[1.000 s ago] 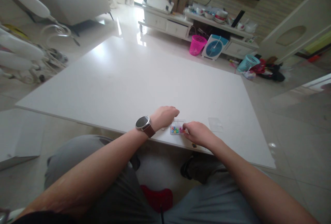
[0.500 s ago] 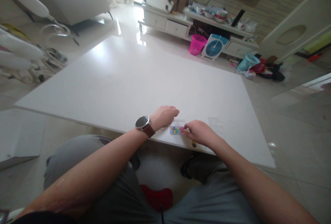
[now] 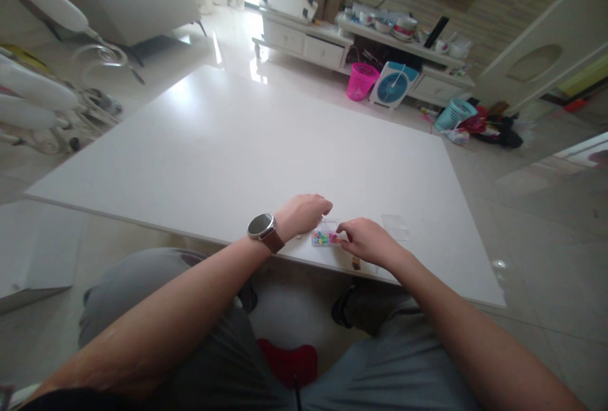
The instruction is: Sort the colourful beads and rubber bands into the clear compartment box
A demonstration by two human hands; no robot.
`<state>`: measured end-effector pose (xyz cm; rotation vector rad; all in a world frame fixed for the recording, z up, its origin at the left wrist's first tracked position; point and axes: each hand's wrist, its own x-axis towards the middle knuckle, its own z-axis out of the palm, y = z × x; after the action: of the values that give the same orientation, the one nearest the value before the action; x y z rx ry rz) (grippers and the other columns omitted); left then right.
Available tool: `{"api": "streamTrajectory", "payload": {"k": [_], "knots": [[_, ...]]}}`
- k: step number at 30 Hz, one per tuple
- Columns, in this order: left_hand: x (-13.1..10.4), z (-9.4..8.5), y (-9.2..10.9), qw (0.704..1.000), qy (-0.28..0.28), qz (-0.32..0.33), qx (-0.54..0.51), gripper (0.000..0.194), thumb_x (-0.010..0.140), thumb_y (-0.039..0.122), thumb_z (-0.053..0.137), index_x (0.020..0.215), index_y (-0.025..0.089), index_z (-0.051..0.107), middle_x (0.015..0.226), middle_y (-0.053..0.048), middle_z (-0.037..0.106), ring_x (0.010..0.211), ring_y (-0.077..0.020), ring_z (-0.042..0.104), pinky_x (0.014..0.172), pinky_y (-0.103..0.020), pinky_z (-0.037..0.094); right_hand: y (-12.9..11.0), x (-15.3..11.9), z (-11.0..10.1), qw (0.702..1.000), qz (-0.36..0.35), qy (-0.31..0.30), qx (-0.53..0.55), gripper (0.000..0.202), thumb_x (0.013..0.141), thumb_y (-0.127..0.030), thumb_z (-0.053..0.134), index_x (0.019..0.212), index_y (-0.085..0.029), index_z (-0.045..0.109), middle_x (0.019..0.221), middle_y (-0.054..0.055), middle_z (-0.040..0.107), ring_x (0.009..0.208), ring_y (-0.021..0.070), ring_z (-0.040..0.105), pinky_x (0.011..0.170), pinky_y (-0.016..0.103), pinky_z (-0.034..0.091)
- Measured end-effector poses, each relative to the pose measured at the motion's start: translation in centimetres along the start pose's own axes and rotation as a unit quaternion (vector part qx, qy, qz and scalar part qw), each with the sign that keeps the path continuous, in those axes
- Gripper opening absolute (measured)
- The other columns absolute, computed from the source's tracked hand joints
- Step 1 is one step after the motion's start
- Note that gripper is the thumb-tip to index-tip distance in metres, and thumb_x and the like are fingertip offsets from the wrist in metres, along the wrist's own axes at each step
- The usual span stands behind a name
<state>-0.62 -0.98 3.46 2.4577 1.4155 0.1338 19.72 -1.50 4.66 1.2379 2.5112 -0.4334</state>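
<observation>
A small clear plastic box (image 3: 320,244) lies near the table's front edge. Its left compartment holds several multicoloured small pieces (image 3: 320,236), and the one beside it holds pink pieces (image 3: 333,237). My right hand (image 3: 368,241) is at the box's right side, thumb and index finger apart around the pink pieces. Over the box's far left corner, my left hand (image 3: 308,211) has its fingers curled downward; what they hold, if anything, is hidden. A watch (image 3: 261,225) is on the left wrist. A small yellow and black figure (image 3: 356,263) lies below my right hand.
A clear flat lid (image 3: 395,227) lies on the white table (image 3: 266,145) to the right of my right hand. Across the floor stand a pink basket (image 3: 361,82), a blue and white fan (image 3: 394,85) and a light blue basket (image 3: 455,113). White chairs (image 3: 40,91) are at the left.
My left hand has shifted very slightly to the right. The right hand's fingers have moved a little over the pink pieces; the box stays in place.
</observation>
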Motion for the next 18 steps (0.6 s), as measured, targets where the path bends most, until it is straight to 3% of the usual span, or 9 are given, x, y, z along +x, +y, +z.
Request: {"api": "streamTrajectory", "payload": {"k": [12, 18], "knots": [[0.1, 1.1, 1.2, 0.996, 0.011, 0.081, -0.033, 0.016, 0.085, 0.014, 0.053, 0.084, 0.02, 0.069, 0.086, -0.006, 0.071, 0.079, -0.0185, 0.066, 0.068, -0.028, 0.046, 1.1, -0.3, -0.6, 1.0, 0.017, 0.02, 0.014, 0.029, 0.083, -0.024, 0.056, 0.108, -0.023, 0.073, 0.09, 0.004, 0.073, 0.082, 0.0177, 0.064, 0.071, 0.026, 0.04], [0.2, 0.9, 1.0, 0.996, 0.021, 0.081, -0.013, 0.017, 0.086, 0.014, 0.053, 0.079, 0.018, 0.068, 0.081, -0.007, 0.07, 0.075, -0.0189, 0.066, 0.064, -0.028, 0.045, 0.3, -0.2, 0.0, 1.0, -0.007, -0.02, 0.01, 0.033, 0.084, -0.026, 0.056, 0.112, -0.026, 0.072, 0.091, 0.005, 0.073, 0.078, 0.0184, 0.065, 0.066, 0.025, 0.039]]}}
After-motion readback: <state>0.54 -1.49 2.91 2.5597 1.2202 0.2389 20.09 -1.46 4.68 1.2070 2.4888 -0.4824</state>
